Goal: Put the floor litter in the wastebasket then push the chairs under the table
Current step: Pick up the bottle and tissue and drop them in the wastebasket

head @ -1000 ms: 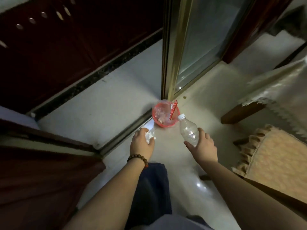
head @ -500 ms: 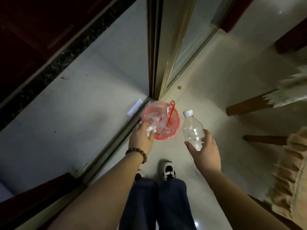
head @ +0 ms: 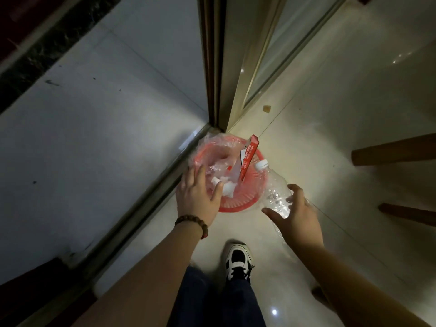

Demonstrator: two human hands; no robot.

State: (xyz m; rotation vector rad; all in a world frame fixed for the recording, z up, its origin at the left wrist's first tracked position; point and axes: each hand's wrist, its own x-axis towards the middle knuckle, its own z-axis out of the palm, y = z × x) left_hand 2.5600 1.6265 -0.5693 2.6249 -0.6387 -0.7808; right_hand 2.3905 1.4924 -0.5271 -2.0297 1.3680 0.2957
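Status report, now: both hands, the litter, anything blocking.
Left hand open over the wastebasket, white paper wad at its fingertips. Right hand loosely on the plastic bottle, cap over the rim. Red carton juts up inside.

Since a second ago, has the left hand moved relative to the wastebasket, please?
Yes. The left hand has moved forward over the rim of the red wastebasket, fingers now spread open.

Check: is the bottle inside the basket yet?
No. The bottle is at the right hand, outside the basket rim.
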